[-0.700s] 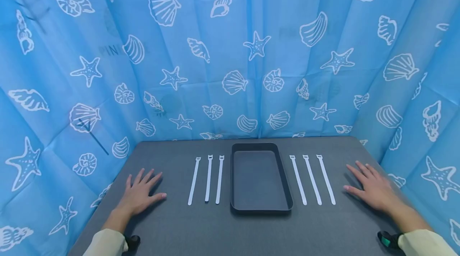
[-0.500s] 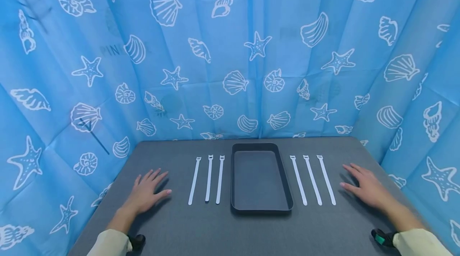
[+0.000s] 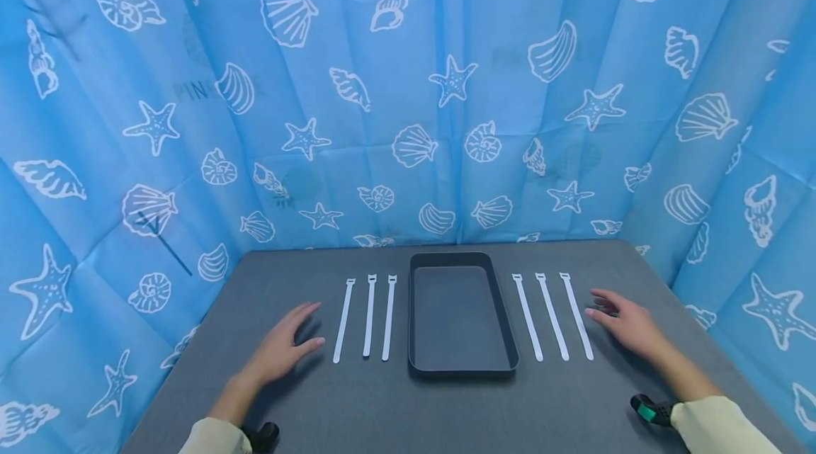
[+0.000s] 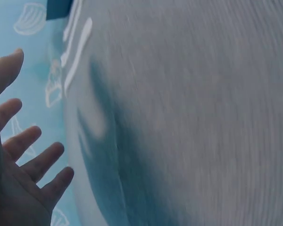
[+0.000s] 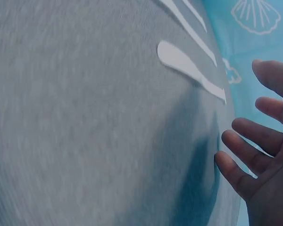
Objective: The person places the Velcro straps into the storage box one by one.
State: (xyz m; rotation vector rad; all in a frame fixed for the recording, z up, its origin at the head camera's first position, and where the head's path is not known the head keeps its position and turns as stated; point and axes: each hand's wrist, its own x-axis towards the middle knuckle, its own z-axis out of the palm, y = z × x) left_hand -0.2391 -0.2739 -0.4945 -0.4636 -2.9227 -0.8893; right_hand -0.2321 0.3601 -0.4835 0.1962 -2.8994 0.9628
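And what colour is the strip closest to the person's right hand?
The strip is white; it shows best in the head view, where its whole length is visible.

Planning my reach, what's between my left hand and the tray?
Three white straps lie between your left hand and the tray, the head view shows.

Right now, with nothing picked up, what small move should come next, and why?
I'd probably lower the right grip toward the outermost white strap on its side. That strap is the nearest to it, its fingers are parted and hold nothing, and the shadow apart from them suggests it hovers above the table.
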